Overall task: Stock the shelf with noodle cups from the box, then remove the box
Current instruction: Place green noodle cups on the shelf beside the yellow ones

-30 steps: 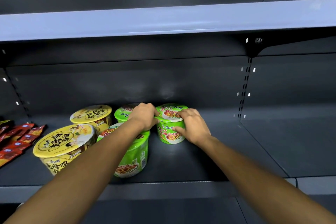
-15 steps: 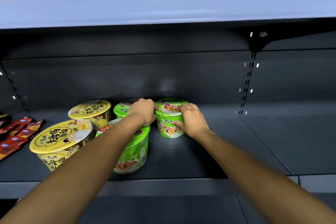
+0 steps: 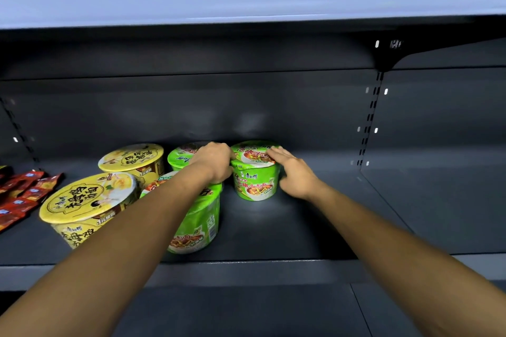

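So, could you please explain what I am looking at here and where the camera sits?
No machine here: a person wears one wide-angle camera on the head, looking forward and down, so both bare arms reach in from below. The left hand and right hand together hold a green noodle cup, upright near the back of a dark shelf. Left of it stand a second green cup at the back and a third green cup in front, then a rear yellow cup and a front yellow cup, with red packets at the far left. No box shows.
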